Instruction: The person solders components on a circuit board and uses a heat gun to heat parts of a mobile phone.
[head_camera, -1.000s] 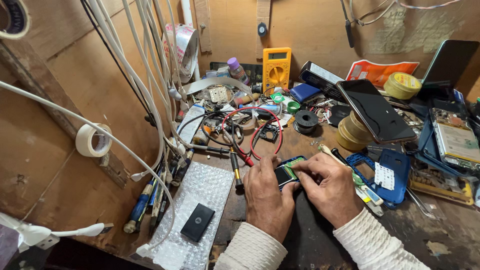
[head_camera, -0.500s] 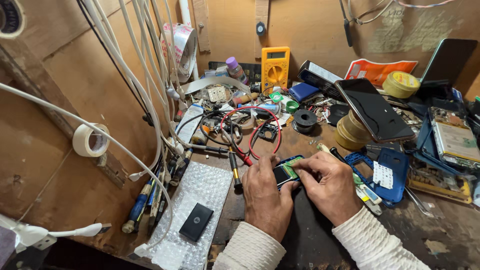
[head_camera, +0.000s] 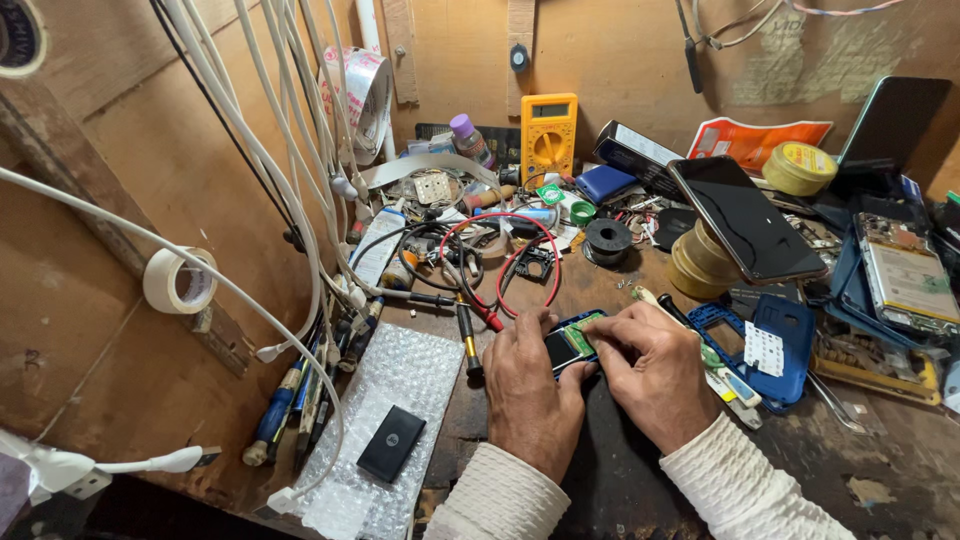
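Both of our hands stayed closed around the small blue-framed phone with its green circuit board exposed (head_camera: 570, 340), which lay on the dark, stained wooden bench (head_camera: 620, 480) right in front of us. Little had changed over the last second: our left hand (head_camera: 530, 395) kept cupping the phone's near-left end, thumb and fingers curled about it, and our right hand (head_camera: 650, 375) kept its fingertips pressed on the green board at the far-right end. The phone had not shifted on the bench, so we judged that the work was in a slow, fiddly stage of pressing or seating a part, not a lift or a move. Whether anything small was pinched under the right fingers, we could not tell.

Just left of our left hand lay a sheet of clear bubble wrap (head_camera: 400, 380) with a flat black rectangular block (head_camera: 392, 443) resting on it. Just right of our right hand sat an empty blue plastic phone housing (head_camera: 785, 335).

Further off, a loop of red test lead wire (head_camera: 500, 260) curled beside a black spool of solder wire (head_camera: 608, 240), and a black slab smartphone (head_camera: 745, 218) leaned tilted on a stack of tan tape rolls (head_camera: 700, 268).

At the back wall stood a yellow digital multimeter (head_camera: 548, 135), and a bundle of white cables (head_camera: 270, 150) hung down on the left.
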